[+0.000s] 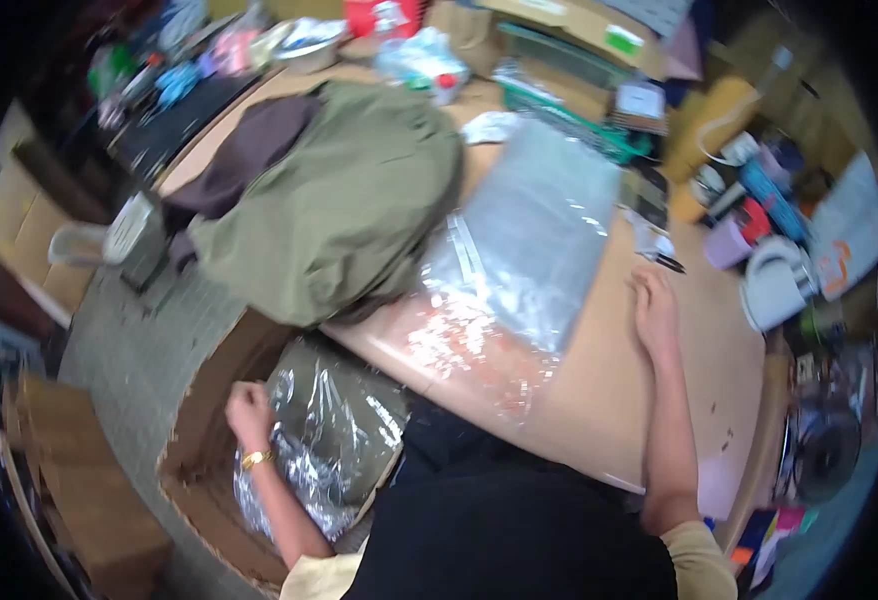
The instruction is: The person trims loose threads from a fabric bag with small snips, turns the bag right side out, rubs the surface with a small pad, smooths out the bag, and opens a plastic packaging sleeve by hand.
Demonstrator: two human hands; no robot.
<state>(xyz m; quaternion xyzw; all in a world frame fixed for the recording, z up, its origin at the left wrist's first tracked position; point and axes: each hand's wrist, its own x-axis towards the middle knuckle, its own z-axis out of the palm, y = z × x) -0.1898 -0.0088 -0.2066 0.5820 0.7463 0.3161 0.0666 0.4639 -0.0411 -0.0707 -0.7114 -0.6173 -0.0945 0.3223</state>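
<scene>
I see a smooth tan tabletop point(609, 430) bearing crumpled olive-green fabric point(359, 190) and flat, glossy clear plastic bags point(549, 230).

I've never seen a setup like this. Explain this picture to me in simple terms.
No machine here: these are a person's own two bare hands, seen by one camera worn on the head, looking forward and down. On the table lie a heap of olive cloth and clear plastic packaging. The right hand is at the bare part of the tabletop, holding nothing that shows. The left hand is over an open cardboard box containing a plastic-covered olive bundle. It looks curled, but whether it grips anything is unclear.
</scene>
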